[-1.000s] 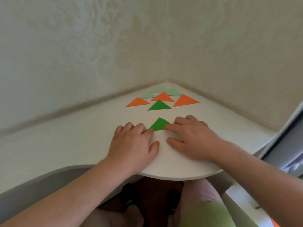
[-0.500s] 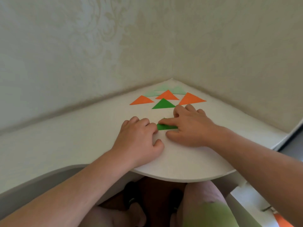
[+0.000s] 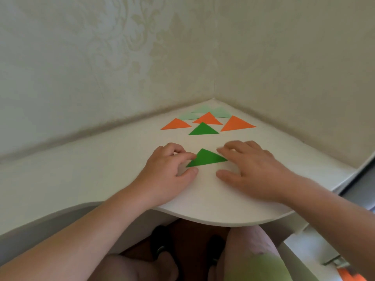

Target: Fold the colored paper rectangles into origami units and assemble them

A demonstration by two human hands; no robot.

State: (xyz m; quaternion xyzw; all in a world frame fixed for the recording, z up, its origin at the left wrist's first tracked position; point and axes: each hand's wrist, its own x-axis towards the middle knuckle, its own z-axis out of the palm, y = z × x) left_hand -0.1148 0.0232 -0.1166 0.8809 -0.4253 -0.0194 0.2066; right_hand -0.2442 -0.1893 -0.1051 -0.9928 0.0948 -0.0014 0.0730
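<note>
A dark green folded triangle lies flat on the white corner desk, pinned between the two hands. The left hand meets it at its left corner: curled fingertips rest on the upper-left edge and the thumb sits just under the corner tip, which looks like a light pinch meant to stop the paper sliding, though whether the thumb truly touches is hard to tell. The right hand lies spread and flat, fingers straight, its index fingertip at the triangle's right point, likely pressing to sharpen the crease; its thumb rests on bare desk below the paper, holding nothing.

Beyond the fingers, toward the wall corner, finished units wait in a loose cluster, probably parked there to keep the working patch free: another dark green triangle nearest the hands, then three orange triangles fanned behind it, and pale mint triangles furthest back, partly tucked under the orange ones.

Judging by this, folding is well along and assembly has not begun.
</note>
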